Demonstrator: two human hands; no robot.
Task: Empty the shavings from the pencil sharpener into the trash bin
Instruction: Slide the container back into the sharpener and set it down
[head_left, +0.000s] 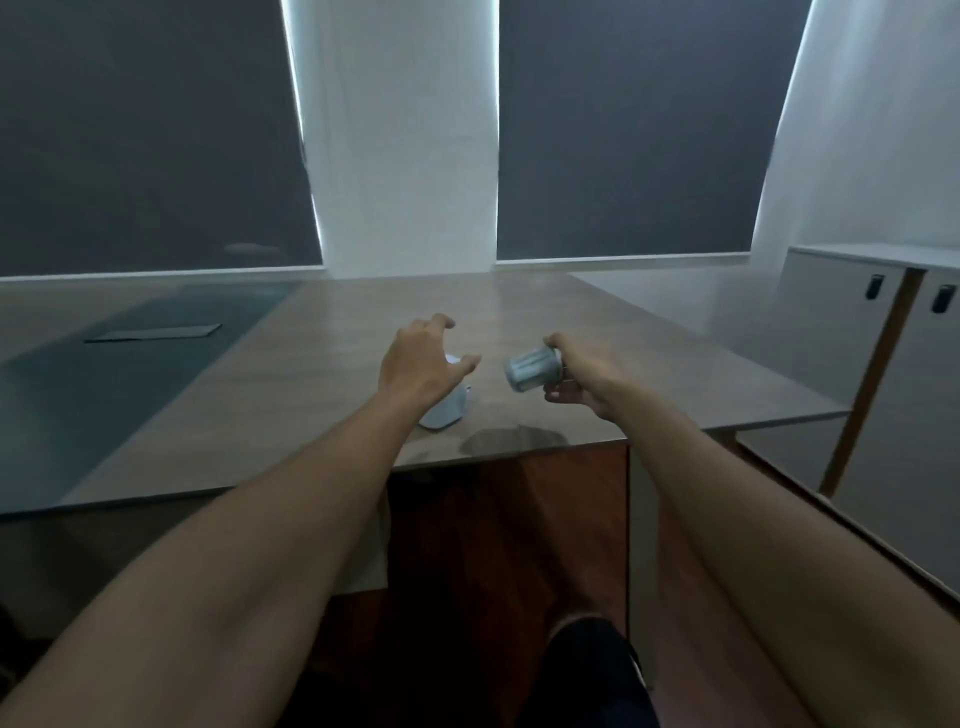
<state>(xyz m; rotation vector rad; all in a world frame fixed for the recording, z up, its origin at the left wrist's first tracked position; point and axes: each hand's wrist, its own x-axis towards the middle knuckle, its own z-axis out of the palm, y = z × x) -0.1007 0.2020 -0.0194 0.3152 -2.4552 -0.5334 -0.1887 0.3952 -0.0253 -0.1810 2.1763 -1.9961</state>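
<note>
The pencil sharpener shows in two parts. A small grey ribbed cup (531, 370), lying on its side in the air above the near right part of the desk (322, 384), is pinched in the right hand (579, 382): thumb and fingers are closed round its rim end, and its closed end points left. Whether shavings sit inside it cannot be told. The pale sharpener body (448, 413) rests on the desk close to the near edge, left of the cup and partly hidden by the left hand (423, 361). That left hand hovers just above the body with fingers spread and curved, holding nothing; whether it touches the body is unclear. A dark smudge or shadow (511, 439) lies on the desk at the near edge, just right of the body. Further left, a flat dark panel (156, 332) is set in the desk. Past the right edge of the desk stand pale cabinets (831, 332) with dark handles.
</note>
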